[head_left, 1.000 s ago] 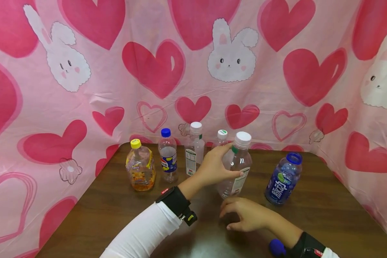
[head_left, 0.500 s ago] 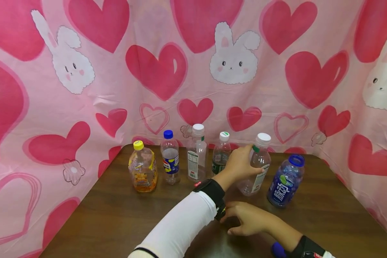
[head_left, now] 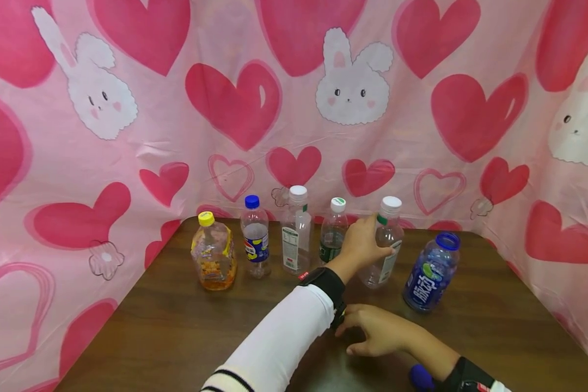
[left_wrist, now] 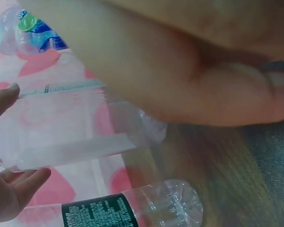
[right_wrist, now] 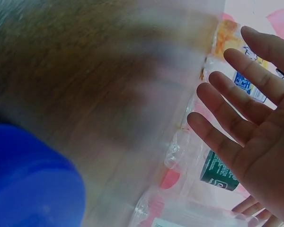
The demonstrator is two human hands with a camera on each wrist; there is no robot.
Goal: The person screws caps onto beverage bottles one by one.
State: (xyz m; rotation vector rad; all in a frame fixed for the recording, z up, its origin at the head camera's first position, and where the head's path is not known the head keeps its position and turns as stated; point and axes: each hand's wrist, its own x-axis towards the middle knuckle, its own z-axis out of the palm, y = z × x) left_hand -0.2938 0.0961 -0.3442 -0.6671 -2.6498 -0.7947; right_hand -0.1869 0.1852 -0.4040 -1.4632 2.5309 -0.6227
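My left hand (head_left: 361, 242) grips a clear plastic bottle (head_left: 390, 237) with a white cap, near the back of the table. In the left wrist view, the fingers lie around this bottle (left_wrist: 61, 137). The bottle stands between a green-labelled bottle (head_left: 332, 239) on its left and a blue sports-drink bottle (head_left: 430, 275), without a cap, on its right. Nearer the front, my right hand (head_left: 379, 330) holds nothing; the right wrist view shows its fingers (right_wrist: 227, 113) spread. A round blue object (head_left: 421, 377), which looks like a cap up close, lies by the right wrist.
To the left along the back stand a yellow-capped bottle (head_left: 214, 258) with an orange label, a blue-capped Pepsi bottle (head_left: 256, 239) and another white-capped clear bottle (head_left: 296, 234). A pink heart-patterned cloth (head_left: 294, 125) hangs behind the brown table (head_left: 176, 332).
My left hand has moved the clear white-capped bottle to the right and back, between the green-labelled bottle and the blue one. My right hand has hardly moved.
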